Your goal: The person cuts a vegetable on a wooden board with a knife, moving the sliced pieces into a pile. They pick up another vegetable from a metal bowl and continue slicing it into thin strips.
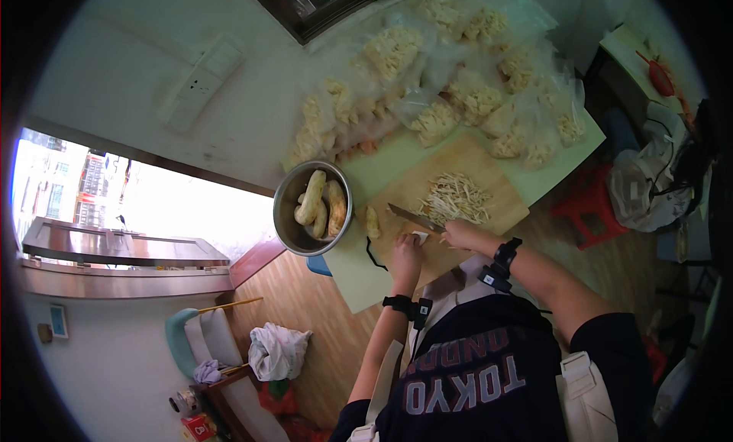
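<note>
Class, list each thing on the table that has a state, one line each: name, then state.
cutting board, carrying a pile of cut strips
knife, held in right hand, blade over the cutting board
white piece, pinned under left hand
metal bowl, holding several whole roots
plastic bags, filled with shreds

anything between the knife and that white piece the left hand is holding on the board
Nothing visible does. The knife in the right hand sits right beside the white piece held by the left hand; the shred pile lies beyond the blade.
</note>
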`<state>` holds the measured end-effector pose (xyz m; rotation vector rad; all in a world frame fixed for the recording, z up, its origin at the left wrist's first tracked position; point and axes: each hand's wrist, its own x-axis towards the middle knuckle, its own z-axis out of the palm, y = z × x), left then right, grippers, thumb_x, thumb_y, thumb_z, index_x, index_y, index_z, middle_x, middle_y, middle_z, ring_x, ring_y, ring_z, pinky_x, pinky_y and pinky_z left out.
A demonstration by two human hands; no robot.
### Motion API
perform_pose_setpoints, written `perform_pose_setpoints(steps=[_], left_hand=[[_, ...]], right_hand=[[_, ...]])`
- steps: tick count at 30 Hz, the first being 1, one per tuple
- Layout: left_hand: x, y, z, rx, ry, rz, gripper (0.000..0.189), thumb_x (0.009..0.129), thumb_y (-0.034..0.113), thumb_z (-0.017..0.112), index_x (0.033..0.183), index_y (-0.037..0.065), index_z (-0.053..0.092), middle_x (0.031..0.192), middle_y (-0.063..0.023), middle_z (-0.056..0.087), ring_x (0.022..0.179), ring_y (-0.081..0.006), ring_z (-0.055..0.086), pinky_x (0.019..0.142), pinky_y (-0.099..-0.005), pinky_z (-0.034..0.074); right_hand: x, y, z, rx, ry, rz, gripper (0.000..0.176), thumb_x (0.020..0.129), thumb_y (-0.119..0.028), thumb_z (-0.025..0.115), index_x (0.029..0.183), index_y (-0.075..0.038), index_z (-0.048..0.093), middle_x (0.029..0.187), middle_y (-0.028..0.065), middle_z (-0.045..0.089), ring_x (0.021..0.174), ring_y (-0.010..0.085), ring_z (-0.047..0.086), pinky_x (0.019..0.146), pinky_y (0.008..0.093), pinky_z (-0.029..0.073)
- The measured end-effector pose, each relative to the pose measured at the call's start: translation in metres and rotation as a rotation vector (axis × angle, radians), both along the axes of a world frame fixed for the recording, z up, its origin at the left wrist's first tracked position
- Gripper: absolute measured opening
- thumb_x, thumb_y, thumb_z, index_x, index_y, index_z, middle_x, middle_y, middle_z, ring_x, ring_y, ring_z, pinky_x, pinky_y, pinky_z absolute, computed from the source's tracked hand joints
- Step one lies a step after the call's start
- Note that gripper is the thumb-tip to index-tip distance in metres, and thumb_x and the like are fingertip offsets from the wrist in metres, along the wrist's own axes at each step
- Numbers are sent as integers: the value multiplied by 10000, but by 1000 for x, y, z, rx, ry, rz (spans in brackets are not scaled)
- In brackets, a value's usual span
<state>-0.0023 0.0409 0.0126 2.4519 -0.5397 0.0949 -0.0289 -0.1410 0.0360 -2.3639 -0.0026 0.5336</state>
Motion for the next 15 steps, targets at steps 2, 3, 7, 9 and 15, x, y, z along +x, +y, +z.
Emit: perform_pose_setpoints(steps=[2, 3, 7, 9, 15], left_hand=[[-1, 5, -4, -15, 4, -21, 56, 668, 35, 567, 707, 42, 607, 787, -117, 585, 788, -318, 531, 721, -380, 434], [-1, 4, -7, -26, -3, -9, 65, 679, 41, 569, 728, 43, 612, 803, -123, 585, 797, -320, 530, 726, -382, 435], [-5, 1, -3, -9, 12, 84, 109, 714, 56, 574, 808, 41, 626, 855, -142, 585, 822, -331, 523, 742, -395, 435], [-5, 2, -2, -8, 15, 73, 131, 719, 63, 580, 839, 39, 626, 870, -146, 585, 833, -336, 521, 750, -400, 434], [-3, 2, -3, -14, 30, 58, 178, 704, 69, 600, 876, 29, 619, 887, -157, 586, 845, -345, 522, 766, -404, 433]], right_hand=[[-6, -1, -10, -16, -126, 9, 208, 769, -158, 529, 711, 39, 563, 683, 241, 582, 673, 371, 599, 599, 448, 469], [-9, -3, -4, -48, -114, 25, 206, 780, -153, 513, 739, 41, 567, 699, 236, 587, 679, 372, 599, 604, 446, 471], [-39, -9, 32, -167, -110, 100, 205, 801, -114, 459, 838, 54, 570, 769, 222, 600, 715, 371, 604, 625, 441, 480], [-41, -9, 46, -166, -51, 112, 202, 795, -93, 449, 867, 56, 566, 794, 219, 603, 729, 369, 605, 634, 441, 482], [-40, -7, 40, -206, -40, 160, 195, 764, -48, 453, 892, 46, 567, 780, 212, 607, 737, 363, 611, 639, 437, 482]])
